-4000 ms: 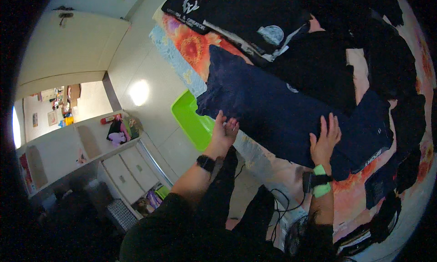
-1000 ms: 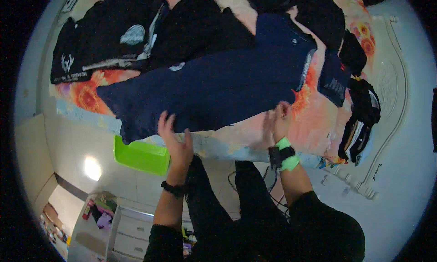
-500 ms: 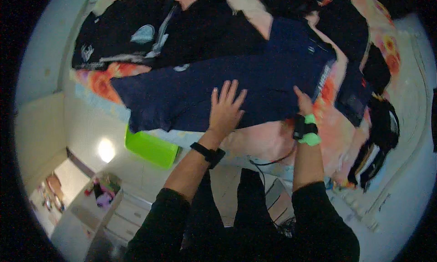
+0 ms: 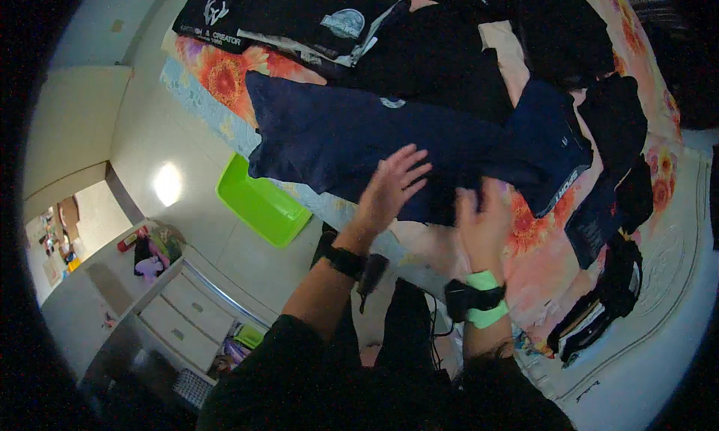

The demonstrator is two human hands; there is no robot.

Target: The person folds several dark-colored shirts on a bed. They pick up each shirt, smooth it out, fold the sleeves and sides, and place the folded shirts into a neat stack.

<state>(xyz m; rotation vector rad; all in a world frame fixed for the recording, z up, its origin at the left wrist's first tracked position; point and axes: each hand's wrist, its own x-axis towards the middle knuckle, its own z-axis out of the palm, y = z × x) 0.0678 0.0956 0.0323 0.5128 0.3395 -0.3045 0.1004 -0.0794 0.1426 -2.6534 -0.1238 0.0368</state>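
A navy shirt (image 4: 329,135) lies spread and partly folded across the flowered bed cover (image 4: 434,244), with a small pale emblem on its far edge and a sleeve lying to the right. Over its near edge is my left hand (image 4: 393,187), fingers spread and holding nothing. My right hand (image 4: 483,225) is beside it, over the near right edge of the shirt. Its fingers are blurred but look stretched out and apart, with nothing seen in them. Whether either palm touches the cloth I cannot tell. Both wrists wear bands.
Folded black shirts (image 4: 284,19) with pale prints lie at the far left, more dark clothes (image 4: 614,120) at the right. A row of folded dark garments (image 4: 599,307) is near the carved white bed edge (image 4: 659,281). A green plastic basin (image 4: 262,206) and white drawers (image 4: 183,311) stand at the left.
My view has turned, so the bed appears shifted rightward. My right hand has moved from the sleeve end toward my left hand. The shirt's right part now looks folded differently.
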